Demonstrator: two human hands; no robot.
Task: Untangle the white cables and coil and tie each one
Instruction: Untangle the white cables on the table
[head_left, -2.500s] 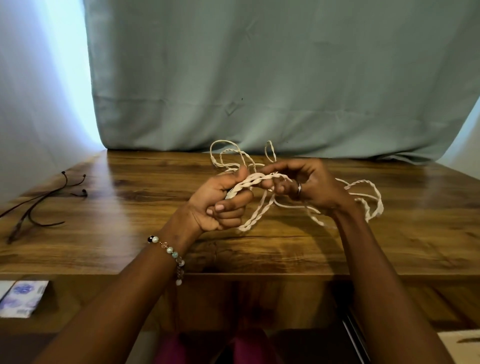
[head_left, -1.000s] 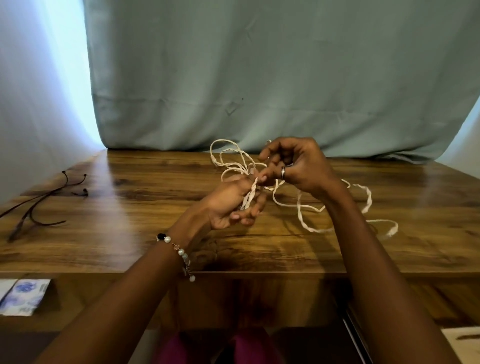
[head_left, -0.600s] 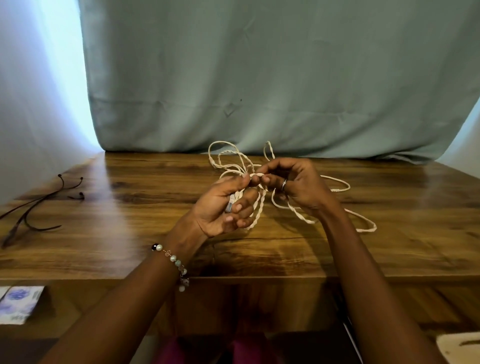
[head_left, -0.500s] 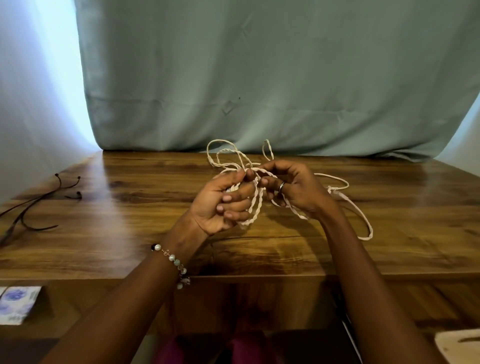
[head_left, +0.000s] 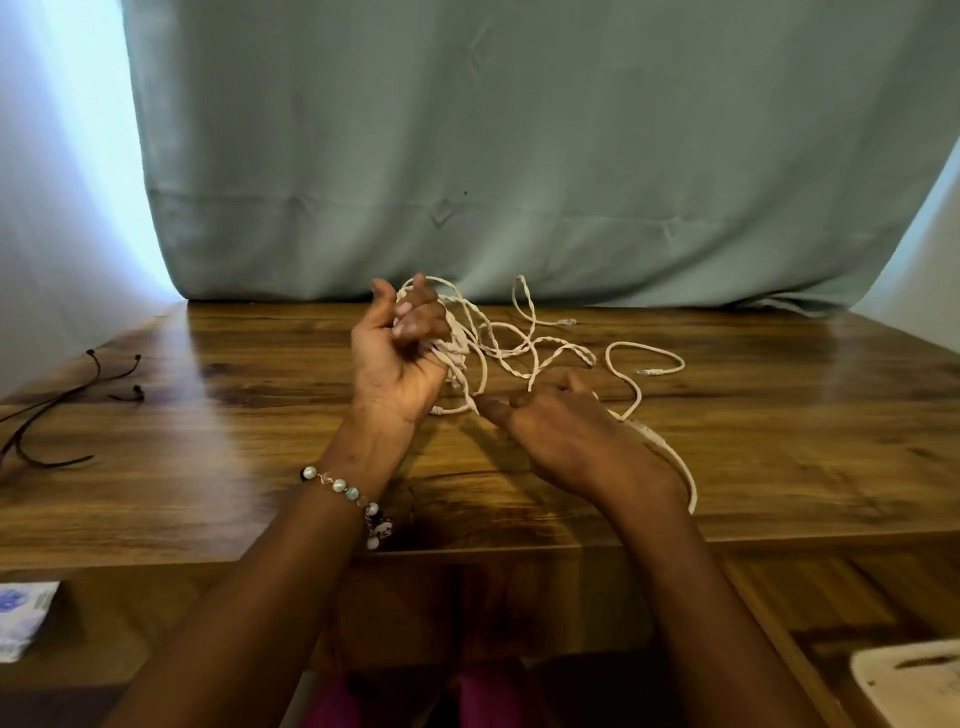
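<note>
Table (head_left: 208, 499) carries everything. White cables (head_left: 524, 348): one tangle, count unclear, likely two twisted together; two plug ends visible beyond the right fingers. Left hand (head_left: 397, 358) raised, fingers curled round a bunch of loops. Right hand (head_left: 566, 431) lower, thumb and forefinger pinching one strand at the tangle's near edge. Slack runs rightward from both hands; right is nearer. One dark cord (head_left: 57, 410) far left.

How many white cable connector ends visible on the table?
2. One plug end lies behind the tangle of white cables, near the curtain; the other plug end lies to the right of it on the table. More may be hidden under the hands.
</note>
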